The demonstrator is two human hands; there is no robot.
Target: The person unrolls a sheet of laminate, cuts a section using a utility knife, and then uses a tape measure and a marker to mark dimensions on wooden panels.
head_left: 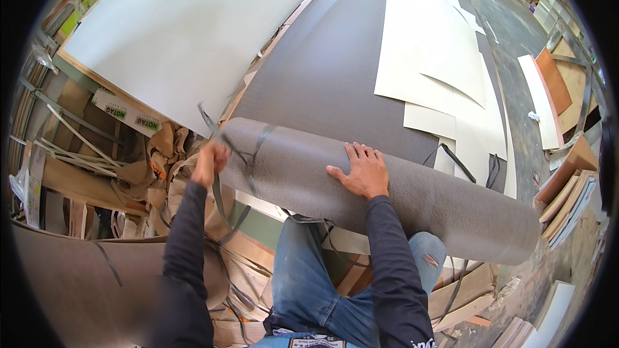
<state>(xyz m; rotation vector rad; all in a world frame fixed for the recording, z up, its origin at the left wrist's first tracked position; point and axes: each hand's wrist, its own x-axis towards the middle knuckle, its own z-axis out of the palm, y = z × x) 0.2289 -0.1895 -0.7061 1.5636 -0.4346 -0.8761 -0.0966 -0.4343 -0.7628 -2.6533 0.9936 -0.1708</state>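
Grey-brown sheeting, wound into a long roll (pixel 412 196), is laid crosswise in front of the person's knees, over the near end of a dark sheet (pixel 309 71). Its left part is circled by a black strap (pixel 259 144). Loose strap is gripped in the curled fingers of the left hand (pixel 213 160), just beside that end. The right hand (pixel 364 171) is opened flat, fingers spread, and rested on the roll's top, nothing grasped. White sheets (pixel 403 45) are spread beyond.
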